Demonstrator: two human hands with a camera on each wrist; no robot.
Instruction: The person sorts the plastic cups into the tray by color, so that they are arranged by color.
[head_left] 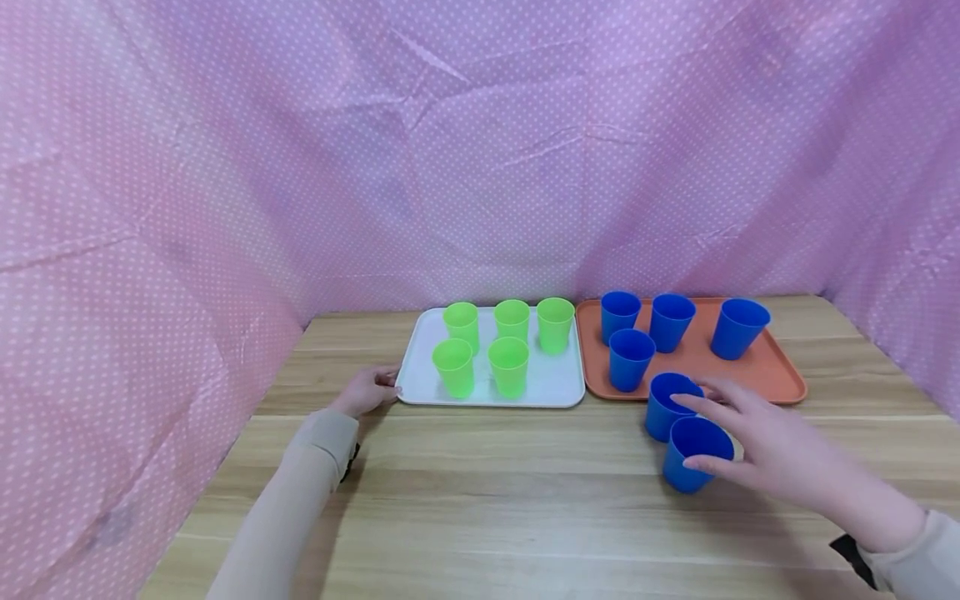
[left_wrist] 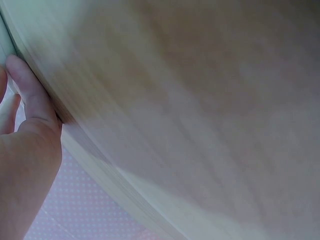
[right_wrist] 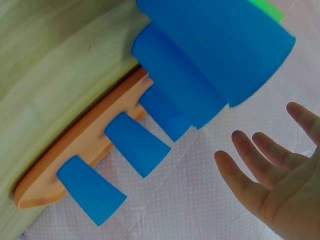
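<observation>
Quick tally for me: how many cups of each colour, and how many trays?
Green cups, on the white tray: 5
Blue cups: 6, with 4 on the orange tray and 2 on the table
Trays: 2
Total: 13

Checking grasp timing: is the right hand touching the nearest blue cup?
Apart. The right wrist view shows the right hand open, with clear space between its fingers and the blue cup.

Wooden table, white tray, orange tray (side by side), two blue cups
</observation>
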